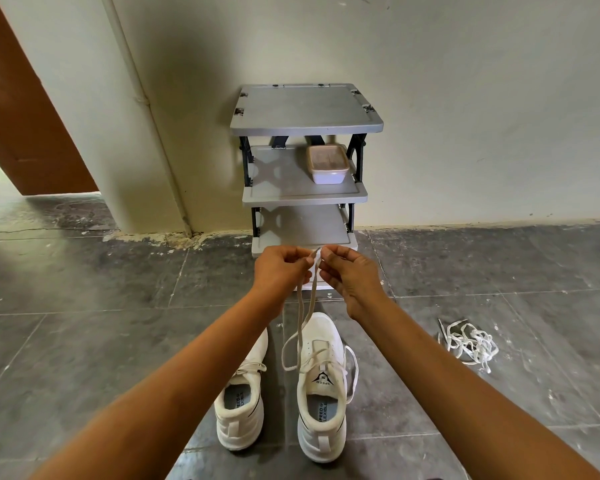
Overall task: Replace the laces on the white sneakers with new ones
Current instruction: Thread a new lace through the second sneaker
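Two white sneakers stand side by side on the dark floor, toes pointing away from me. The left sneaker [240, 407] is laced and tied. The right sneaker [322, 386] has its lace [307, 313] loosened; two strands rise from its eyelets up to my hands. My left hand [280, 268] and my right hand [347, 275] are held close together above the shoes, each pinching the lace's upper end between thumb and fingers. A loop of the lace hangs beside the right shoe's tongue.
A heap of loose white laces [470, 344] lies on the floor to the right. A grey three-tier rack [305, 197] stands against the wall ahead, with a lidded plastic box [327, 163] on its middle shelf. A brown door [25, 109] is at the left.
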Tool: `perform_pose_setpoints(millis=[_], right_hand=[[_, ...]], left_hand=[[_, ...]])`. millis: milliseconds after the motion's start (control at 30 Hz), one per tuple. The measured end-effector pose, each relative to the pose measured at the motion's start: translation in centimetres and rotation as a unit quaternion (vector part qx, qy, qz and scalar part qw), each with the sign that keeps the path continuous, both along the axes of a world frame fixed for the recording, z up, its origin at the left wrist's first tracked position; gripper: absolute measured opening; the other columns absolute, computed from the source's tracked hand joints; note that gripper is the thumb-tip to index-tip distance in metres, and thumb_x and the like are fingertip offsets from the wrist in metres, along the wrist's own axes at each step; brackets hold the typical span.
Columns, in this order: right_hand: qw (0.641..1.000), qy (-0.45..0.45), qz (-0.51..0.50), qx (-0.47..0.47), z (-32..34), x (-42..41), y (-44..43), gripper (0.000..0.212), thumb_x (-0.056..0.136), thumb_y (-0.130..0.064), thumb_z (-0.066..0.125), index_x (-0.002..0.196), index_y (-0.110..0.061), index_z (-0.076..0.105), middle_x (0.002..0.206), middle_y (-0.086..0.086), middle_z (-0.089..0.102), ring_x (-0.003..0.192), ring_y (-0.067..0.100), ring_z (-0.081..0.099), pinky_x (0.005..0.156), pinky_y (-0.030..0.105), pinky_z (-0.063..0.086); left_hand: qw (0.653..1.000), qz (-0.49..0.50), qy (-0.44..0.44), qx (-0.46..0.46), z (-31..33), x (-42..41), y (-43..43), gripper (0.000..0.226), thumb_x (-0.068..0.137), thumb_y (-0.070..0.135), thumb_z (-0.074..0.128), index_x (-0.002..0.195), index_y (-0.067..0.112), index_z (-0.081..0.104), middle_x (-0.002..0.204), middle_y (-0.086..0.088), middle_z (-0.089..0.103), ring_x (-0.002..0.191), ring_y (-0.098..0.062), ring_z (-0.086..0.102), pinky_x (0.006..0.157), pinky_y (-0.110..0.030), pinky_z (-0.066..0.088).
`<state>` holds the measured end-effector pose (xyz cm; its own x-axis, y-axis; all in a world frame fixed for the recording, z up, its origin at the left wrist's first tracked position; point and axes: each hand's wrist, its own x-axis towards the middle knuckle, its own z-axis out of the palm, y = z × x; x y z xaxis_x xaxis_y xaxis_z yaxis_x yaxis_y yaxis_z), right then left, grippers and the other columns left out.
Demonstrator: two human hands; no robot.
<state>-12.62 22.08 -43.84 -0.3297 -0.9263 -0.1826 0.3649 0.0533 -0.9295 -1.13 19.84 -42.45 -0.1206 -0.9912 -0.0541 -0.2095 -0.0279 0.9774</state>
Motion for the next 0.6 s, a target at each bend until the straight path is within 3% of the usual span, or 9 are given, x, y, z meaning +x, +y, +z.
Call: perform_pose_setpoints(millis=[267, 600], right_hand=[[0.999, 0.03, 0.014, 0.008, -0.29, 0.08, -0.02, 0.006, 0.088, -0.016, 0.063, 0.084, -0.02, 0.066, 0.082, -0.001, 0.067, 0.08, 0.012, 0.063, 0.067, 0.022, 0.052], [0.999, 0.039, 0.017, 0.017, -0.19, 0.24, -0.03, 0.007, 0.084, -0.022, 0.068, 0.079, -0.026, 0.066, 0.083, -0.007, 0.067, 0.085, 0.009, 0.06, 0.069, 0.024, 0.045]], left_hand=[[1.0, -0.009, -0.019, -0.02, 0.06, -0.18, 0.1, 0.015, 0.089, 0.019, 0.063, 0.095, 0.007, 0.068, 0.085, -0.011, 0.07, 0.072, -0.019, 0.066, 0.069, -0.028, 0.057], [0.999, -0.017, -0.01, -0.036, 0.16, 0.28, -0.02, 0.009, 0.088, 0.015, 0.064, 0.089, 0.008, 0.069, 0.08, -0.007, 0.068, 0.07, -0.011, 0.061, 0.06, -0.017, 0.047]])
